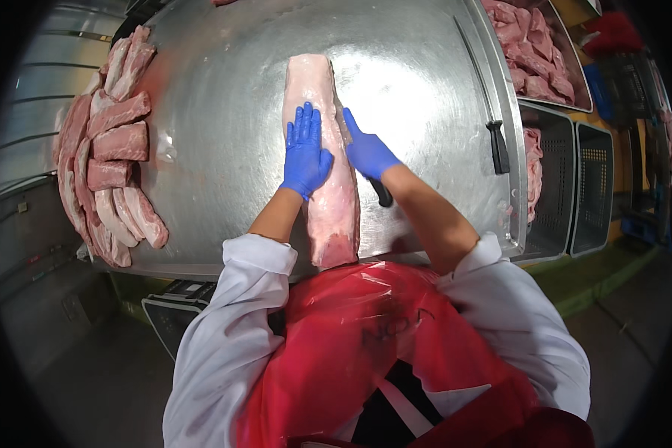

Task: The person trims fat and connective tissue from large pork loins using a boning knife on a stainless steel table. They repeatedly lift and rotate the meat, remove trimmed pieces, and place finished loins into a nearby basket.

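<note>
A long pale slab of meat, fatty on top, lies lengthwise in front of me on the metal table. My left hand, in a blue glove, rests flat on its upper face with the fingers stretched out. Along the slab's right side, my blue-gloved right hand is closed round a knife. Its black handle end sticks out below the palm, and my index finger points forward. Most of the blade is hidden by the hand and the meat's edge.
Several cut meat strips are piled at the table's left edge. A second long knife lies near the right rim of the metal table. Beyond it stand a tray of meat pieces and grey crates; another crate sits below left.
</note>
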Demonstrator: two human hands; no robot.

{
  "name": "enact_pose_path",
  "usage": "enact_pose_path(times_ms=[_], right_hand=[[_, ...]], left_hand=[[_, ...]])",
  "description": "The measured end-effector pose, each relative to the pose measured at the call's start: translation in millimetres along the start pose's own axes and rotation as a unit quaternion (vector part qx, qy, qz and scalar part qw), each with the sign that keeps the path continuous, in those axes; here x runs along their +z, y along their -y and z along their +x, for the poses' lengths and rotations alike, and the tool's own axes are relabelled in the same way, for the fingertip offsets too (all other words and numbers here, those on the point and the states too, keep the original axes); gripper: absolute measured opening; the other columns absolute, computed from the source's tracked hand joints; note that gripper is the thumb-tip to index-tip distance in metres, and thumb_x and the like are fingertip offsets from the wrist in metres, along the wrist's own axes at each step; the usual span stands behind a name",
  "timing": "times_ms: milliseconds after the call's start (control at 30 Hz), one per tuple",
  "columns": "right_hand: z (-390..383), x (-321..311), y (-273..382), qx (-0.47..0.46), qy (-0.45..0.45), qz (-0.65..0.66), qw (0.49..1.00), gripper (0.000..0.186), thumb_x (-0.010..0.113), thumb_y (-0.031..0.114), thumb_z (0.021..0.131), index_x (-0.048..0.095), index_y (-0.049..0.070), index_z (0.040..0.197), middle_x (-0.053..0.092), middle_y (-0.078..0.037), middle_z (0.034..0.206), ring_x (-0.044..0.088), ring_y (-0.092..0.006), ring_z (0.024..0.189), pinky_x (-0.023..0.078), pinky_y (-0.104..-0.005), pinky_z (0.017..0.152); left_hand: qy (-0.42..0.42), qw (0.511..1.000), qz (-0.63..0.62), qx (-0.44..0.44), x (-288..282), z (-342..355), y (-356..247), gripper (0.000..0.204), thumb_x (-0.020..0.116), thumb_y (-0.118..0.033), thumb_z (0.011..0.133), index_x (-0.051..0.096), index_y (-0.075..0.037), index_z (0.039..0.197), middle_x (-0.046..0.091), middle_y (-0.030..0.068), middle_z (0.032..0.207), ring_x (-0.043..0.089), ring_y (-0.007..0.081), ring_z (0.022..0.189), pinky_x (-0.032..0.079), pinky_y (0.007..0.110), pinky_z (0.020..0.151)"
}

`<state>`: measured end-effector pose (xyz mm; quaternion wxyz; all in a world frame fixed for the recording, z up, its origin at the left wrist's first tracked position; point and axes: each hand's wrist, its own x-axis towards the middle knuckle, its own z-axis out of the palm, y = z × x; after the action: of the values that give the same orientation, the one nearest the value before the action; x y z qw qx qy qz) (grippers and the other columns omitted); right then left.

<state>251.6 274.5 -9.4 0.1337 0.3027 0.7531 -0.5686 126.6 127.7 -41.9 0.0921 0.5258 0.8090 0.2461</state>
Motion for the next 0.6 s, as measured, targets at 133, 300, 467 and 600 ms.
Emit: enact_pose_path(times_ms=[133, 300, 467, 600], right_hand=[[-48.0, 36.9, -29.8, -0.002, -0.003, -0.102, 0.995, 0.085, 0.046, 0.008, 0.089, 0.000, 0.018, 0.160, 0.066, -0.036, 0.094, 0.068, -0.0465, 0.088, 0.051, -0.0521, 0.084], [-65.4, 46.9, -38.3, -0.011, -0.037, -0.061, 0.997, 0.079, 0.046, 0.013, 0.093, 0.004, 0.016, 0.160, 0.065, -0.033, 0.082, 0.066, -0.0451, 0.073, 0.052, -0.0518, 0.075], [-164.1, 113.0, -73.0, -0.023, -0.039, 0.017, 0.999, 0.080, 0.048, 0.010, 0.092, 0.005, 0.012, 0.160, 0.063, -0.028, 0.075, 0.064, -0.0404, 0.066, 0.052, -0.0477, 0.071], [-226.9, 173.4, -117.2, -0.036, -0.035, 0.042, 0.998, 0.081, 0.051, 0.013, 0.093, 0.005, 0.016, 0.160, 0.064, -0.030, 0.082, 0.066, -0.0405, 0.072, 0.051, -0.0452, 0.073]], left_hand=[[0.009, 0.999, 0.032, -0.002, 2.1, -7.6, 2.6, 0.088, 0.054, -0.019, 0.078, 0.020, 0.001, 0.156, 0.015, 0.0238, 0.163, 0.009, 0.0394, 0.153, 0.007, 0.054, 0.122], [0.005, 0.999, 0.051, -0.008, 4.5, -4.0, -4.2, 0.085, 0.054, -0.020, 0.080, 0.021, 0.002, 0.156, 0.015, 0.0238, 0.164, 0.010, 0.0391, 0.153, 0.008, 0.054, 0.122], [-0.021, 0.998, 0.049, -0.016, 10.4, -6.5, -4.0, 0.082, 0.053, -0.022, 0.082, 0.023, 0.006, 0.154, 0.017, 0.0235, 0.163, 0.012, 0.0384, 0.152, 0.010, 0.052, 0.122], [-0.031, 0.997, 0.066, -0.006, 8.0, -9.5, 2.0, 0.082, 0.053, -0.023, 0.082, 0.024, 0.006, 0.153, 0.017, 0.0238, 0.163, 0.013, 0.0375, 0.152, 0.011, 0.051, 0.123]])
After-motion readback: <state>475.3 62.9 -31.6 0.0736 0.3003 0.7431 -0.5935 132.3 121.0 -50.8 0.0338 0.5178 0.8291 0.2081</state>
